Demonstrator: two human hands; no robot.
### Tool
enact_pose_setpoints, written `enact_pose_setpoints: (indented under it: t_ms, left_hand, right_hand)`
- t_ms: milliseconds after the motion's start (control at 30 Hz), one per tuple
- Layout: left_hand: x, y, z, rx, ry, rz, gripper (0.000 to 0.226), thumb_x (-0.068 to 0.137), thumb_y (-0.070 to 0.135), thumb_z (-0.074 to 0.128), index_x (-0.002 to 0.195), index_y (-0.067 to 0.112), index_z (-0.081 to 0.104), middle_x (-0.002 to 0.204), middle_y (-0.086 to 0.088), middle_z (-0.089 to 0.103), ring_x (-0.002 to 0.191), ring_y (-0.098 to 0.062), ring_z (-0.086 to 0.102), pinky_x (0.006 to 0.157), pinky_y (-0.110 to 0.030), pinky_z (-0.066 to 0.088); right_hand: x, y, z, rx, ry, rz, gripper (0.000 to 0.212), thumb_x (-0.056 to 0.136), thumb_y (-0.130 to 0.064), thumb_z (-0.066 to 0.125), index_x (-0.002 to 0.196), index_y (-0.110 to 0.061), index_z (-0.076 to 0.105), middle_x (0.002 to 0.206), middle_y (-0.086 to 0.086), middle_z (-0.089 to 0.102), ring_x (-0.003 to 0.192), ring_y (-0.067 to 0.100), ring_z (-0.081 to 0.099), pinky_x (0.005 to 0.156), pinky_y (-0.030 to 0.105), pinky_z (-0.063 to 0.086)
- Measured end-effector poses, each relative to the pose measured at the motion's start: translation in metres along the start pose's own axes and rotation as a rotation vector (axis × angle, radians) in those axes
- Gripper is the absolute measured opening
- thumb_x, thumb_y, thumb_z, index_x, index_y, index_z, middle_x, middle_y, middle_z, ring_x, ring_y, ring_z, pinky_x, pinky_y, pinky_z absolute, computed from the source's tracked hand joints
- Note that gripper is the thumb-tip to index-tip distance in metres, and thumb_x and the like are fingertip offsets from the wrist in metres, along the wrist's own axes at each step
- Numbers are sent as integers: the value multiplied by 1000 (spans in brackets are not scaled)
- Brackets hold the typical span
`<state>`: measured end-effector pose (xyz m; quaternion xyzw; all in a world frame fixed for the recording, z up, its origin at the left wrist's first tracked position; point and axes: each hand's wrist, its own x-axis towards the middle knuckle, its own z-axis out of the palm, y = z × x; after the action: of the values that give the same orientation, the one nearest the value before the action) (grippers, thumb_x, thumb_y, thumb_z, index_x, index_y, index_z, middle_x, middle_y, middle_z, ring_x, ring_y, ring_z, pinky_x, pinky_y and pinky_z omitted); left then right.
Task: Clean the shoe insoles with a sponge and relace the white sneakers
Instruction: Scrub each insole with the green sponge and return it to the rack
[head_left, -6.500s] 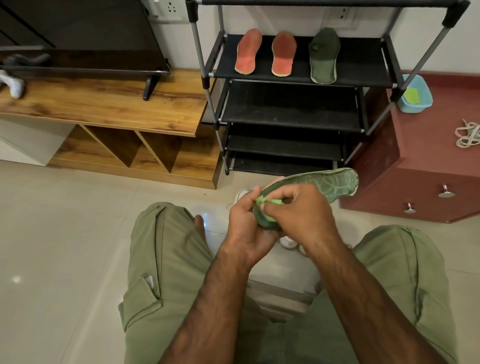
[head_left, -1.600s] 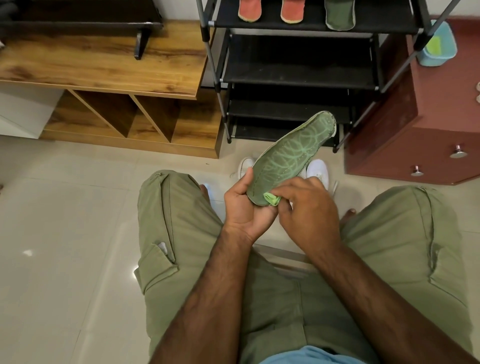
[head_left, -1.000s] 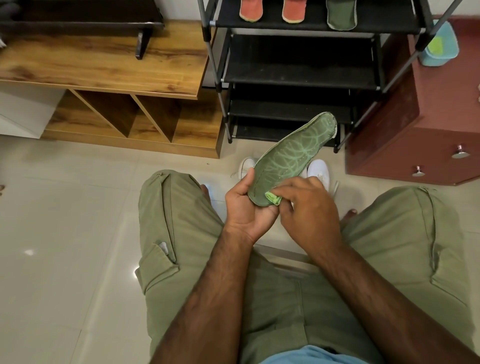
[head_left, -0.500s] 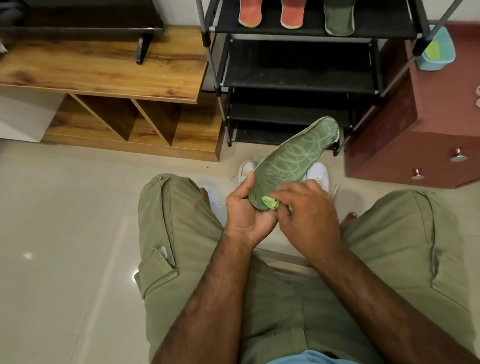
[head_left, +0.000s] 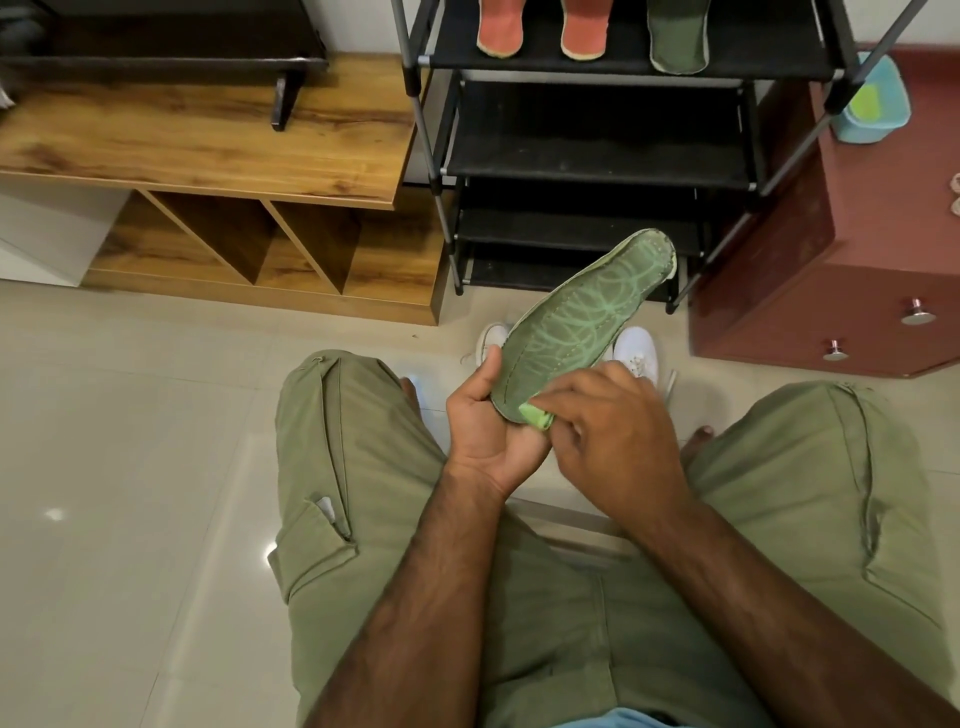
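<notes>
A: Item: green insole; location?
B: In front of the shoe rack, heel gripped by left hand, fingers curled to steady it. Right hand fingers pinch the green sponge against the heel, likely scrubbing.

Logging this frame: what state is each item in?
Patterned green insole: gripped at its heel by left hand.
Green sponge: pinched by right hand, pressed on that heel.
Three other insoles: lying on shoe rack's top shelf.
White sneakers: on floor, partly hidden.
Blue tub: upright on cabinet.
</notes>
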<state>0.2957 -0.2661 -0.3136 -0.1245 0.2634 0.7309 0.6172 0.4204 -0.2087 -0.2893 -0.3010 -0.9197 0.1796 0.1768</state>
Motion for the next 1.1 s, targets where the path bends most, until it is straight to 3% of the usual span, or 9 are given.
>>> enact_pose_setpoints:
  t_ms: [67,200,333,467,600,733,867,1000,1100]
  left_hand:
    - [1,0,1,-10,-5,-3,55,96,37,54,124,-9,67,134,-27,63,121,-39,64,110,-46,49]
    - [-1,1,-3,28,-11,-21,58,98,41,50,120,-9,70,126,-27,66,113,-38,69,101,-45,56]
    - [-2,1,2,11,-22,-18,56,98,39,50,119,-9,71,127,-26,67,115,-37,69,101,-44,56]
    - [-3,1,-1,17,-30,-34,59,100,42,47,122,-9,68,126,-26,67,114,-37,69,99,-44,57]
    - [0,0,-1,23,-41,-29,67,100,46,51,140,-8,54,143,-25,55,137,-36,54,118,-44,40]
    - [0,-2,-5,17,-52,-60,71,102,55,47,137,-5,56,135,-23,61,126,-34,62,110,-42,49]
    - [1,-2,-2,22,-61,-86,66,103,53,46,128,-5,64,129,-23,65,121,-33,65,110,-41,49]
    - [-2,-2,-3,23,-58,-130,65,101,54,48,119,-5,67,117,-20,70,113,-30,69,104,-40,52]
    - [1,-2,-2,16,-55,-131,66,102,54,48,123,-5,67,123,-21,68,120,-31,65,113,-40,42]
  right_hand:
    - [4,0,-1,-41,33,72,29,82,-17,58,99,-26,80,100,-11,71,91,23,56,74,40,47]
    - [-4,-7,2,28,-45,-161,31,85,-18,55,105,-22,78,101,-8,69,91,22,55,75,40,48]
    - [6,-3,0,-18,24,27,28,83,-16,60,102,-25,79,101,-10,70,92,23,56,74,43,49]
    - [3,-8,4,-2,-30,-191,30,86,-17,54,104,-21,78,102,-7,68,92,23,55,75,41,47]
    - [14,-5,1,-40,36,-33,31,86,-20,52,100,-26,79,101,-11,69,91,22,54,73,38,44]
    - [11,-10,8,-42,-11,-160,29,86,-20,53,101,-24,78,102,-8,68,91,21,53,72,40,45]
    - [21,-8,5,-40,37,-32,32,86,-21,50,102,-26,78,101,-10,69,91,21,54,73,37,42]
    - [18,-16,9,-32,24,-174,28,87,-16,53,100,-24,76,98,-9,69,89,21,54,73,39,42]
    - [25,-14,4,18,93,17,26,84,-14,58,99,-27,75,94,-10,70,88,20,55,75,41,45]
